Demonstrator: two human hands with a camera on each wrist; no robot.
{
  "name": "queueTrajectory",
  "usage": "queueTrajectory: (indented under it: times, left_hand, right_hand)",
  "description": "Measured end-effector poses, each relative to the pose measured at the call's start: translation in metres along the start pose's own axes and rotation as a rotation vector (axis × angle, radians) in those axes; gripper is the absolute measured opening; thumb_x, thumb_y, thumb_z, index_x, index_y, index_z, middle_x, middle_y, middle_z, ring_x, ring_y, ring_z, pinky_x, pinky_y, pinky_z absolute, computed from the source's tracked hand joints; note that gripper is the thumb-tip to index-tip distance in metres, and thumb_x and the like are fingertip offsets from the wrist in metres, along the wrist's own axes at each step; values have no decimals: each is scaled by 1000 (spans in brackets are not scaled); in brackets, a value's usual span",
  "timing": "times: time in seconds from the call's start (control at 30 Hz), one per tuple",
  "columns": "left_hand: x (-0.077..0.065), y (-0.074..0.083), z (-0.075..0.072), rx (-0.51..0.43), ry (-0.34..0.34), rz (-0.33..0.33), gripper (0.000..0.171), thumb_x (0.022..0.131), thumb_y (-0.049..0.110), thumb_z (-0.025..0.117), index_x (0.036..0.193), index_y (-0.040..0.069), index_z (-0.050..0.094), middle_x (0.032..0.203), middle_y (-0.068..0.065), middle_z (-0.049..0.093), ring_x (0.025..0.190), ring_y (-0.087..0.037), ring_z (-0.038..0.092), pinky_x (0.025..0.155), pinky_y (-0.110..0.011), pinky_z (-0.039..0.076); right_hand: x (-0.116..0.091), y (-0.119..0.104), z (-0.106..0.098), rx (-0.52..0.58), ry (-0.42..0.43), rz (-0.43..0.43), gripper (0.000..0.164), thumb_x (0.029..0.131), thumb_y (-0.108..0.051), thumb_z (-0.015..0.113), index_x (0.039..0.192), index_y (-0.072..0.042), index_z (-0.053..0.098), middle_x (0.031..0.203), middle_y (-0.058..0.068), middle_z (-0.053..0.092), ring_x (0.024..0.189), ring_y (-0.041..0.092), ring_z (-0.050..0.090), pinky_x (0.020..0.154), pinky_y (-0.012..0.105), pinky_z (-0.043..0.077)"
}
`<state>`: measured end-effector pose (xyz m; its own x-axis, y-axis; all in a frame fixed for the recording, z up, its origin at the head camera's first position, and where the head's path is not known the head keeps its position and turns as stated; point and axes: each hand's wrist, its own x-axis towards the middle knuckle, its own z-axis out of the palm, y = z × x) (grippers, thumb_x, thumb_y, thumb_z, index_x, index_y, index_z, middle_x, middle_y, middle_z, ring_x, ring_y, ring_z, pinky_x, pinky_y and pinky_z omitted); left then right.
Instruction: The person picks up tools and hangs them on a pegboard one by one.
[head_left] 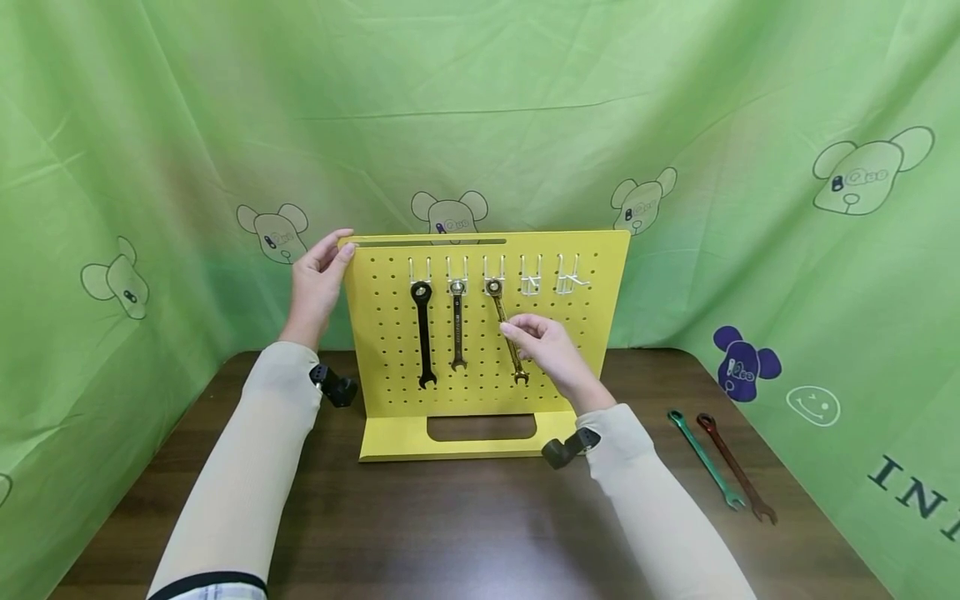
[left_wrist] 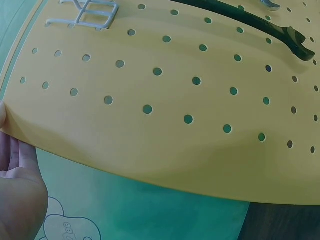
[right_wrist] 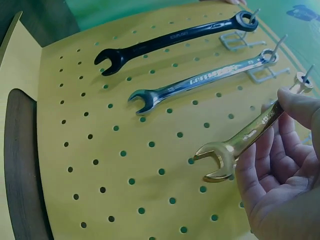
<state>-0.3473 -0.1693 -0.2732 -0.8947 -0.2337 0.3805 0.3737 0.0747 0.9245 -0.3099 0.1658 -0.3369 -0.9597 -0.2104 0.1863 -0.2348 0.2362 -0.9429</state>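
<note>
A yellow pegboard stands upright on the table. My left hand pinches its upper left corner, thumb in front and fingers behind. With thumb and fingers, my right hand holds a gold combination wrench by its shaft. The ring end of that wrench is on the third hook, and its shaft slants down to the right in the head view. To its left hang a black wrench and a silver wrench, each on its own hook.
Two white hooks, one and another, hold nothing at the board's right. A green wrench and a dark red wrench lie on the brown table at the right. Green cloth hangs behind.
</note>
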Motion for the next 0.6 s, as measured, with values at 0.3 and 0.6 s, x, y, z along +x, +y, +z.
queueTrajectory:
  times: [0.3,0.6]
  left_hand:
    - [-1,1,-1,-10,-3,8,31,98,28,66,129,21,70,119,-4,64,103,-12,58,90,-24,51]
    - [-1,0,0,-6,2,13,32,99,27,65,130,19,69,119,-4,64,103,-12,58,90,-24,51]
  right_hand:
    - [7,1,7,27,-10,14,47,100,-28,65,133,4,56,127,19,62,109,28,60,95,39,53]
    - [11,1,11,20,-8,17,48,100,-29,64,134,4,56,130,19,61,116,31,57,95,38,53]
